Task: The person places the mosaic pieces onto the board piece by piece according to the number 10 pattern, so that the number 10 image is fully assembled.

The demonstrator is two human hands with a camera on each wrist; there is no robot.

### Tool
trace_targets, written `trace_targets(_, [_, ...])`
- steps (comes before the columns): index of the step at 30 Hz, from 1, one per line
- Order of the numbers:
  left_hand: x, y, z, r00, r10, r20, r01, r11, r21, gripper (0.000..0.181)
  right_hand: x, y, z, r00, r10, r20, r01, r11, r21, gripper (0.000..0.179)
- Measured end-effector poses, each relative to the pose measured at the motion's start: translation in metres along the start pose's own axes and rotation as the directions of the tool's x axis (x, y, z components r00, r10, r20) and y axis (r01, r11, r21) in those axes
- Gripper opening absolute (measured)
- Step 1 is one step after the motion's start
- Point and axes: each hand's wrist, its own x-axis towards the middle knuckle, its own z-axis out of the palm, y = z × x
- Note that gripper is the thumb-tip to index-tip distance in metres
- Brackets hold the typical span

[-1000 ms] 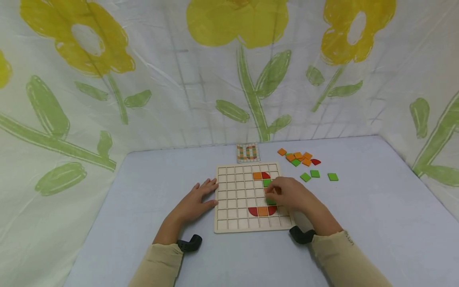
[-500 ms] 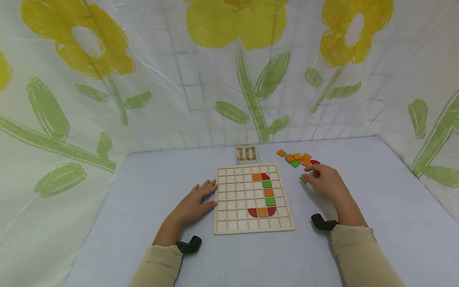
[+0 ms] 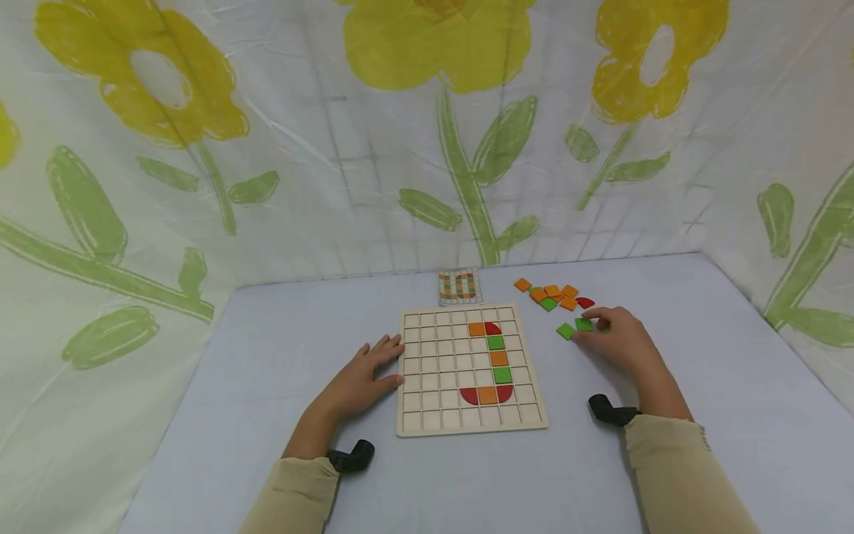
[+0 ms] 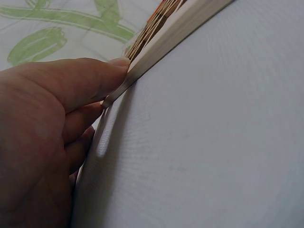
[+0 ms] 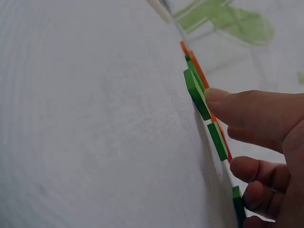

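A wooden grid board (image 3: 427, 432) lies on the table, with orange and green square tiles and red quarter-round tiles forming a hook shape in its right half. My left hand (image 3: 363, 382) rests at the board's left edge. In the left wrist view, the thumb (image 4: 95, 78) touches that edge. Right of the board, my right hand (image 3: 620, 341) hovers over loose tiles, its thumb and forefinger spread on either side of a green square tile (image 3: 583, 325). Another green tile (image 3: 565, 331) lies just left of the thumb. A third green tile (image 5: 238, 206) shows beneath the curled fingers in the right wrist view.
Behind the right hand is a loose pile of orange tiles (image 3: 551, 291), with a green tile (image 3: 548, 304) and a red quarter-round tile (image 3: 585, 302). A small pattern card (image 3: 459, 286) lies beyond the board. The flower-print curtain (image 3: 300, 185) stands at the table's back edge.
My right hand has left the board and moved right to the loose green tiles, leaving a green tile in the board's right column. The left hand has stayed put.
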Motion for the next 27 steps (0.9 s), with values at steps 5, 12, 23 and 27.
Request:
trace_targets(5, [-0.001, 0.001, 0.0, 1.0, -0.005, -0.002, 0.005, 1.0, -0.009, 0.062, 0.0, -0.005, 0.007, 1.0, -0.015, -0.001, 0.015, 1.0, -0.004, 0.055])
trace_targets(12, [-0.001, 0.001, 0.0, 1.0, 0.0, -0.012, 0.0, 1.0, -0.007, 0.062, 0.001, -0.016, 0.013, 0.998, -0.056, 0.006, 0.056, 0.997, -0.043, 0.048])
trace_targets(23, [-0.001, 0.001, 0.0, 1.0, 0.017, -0.015, -0.017, 1.0, 0.001, 0.062, 0.003, -0.019, 0.014, 0.994, -0.1, 0.043, 0.103, 0.991, -0.08, 0.033])
trace_targets(27, [-0.001, 0.001, 0.001, 1.0, 0.014, -0.014, -0.014, 1.0, 0.001, 0.062, 0.002, -0.02, 0.013, 0.996, -0.079, 0.042, 0.082, 0.993, -0.082, 0.039])
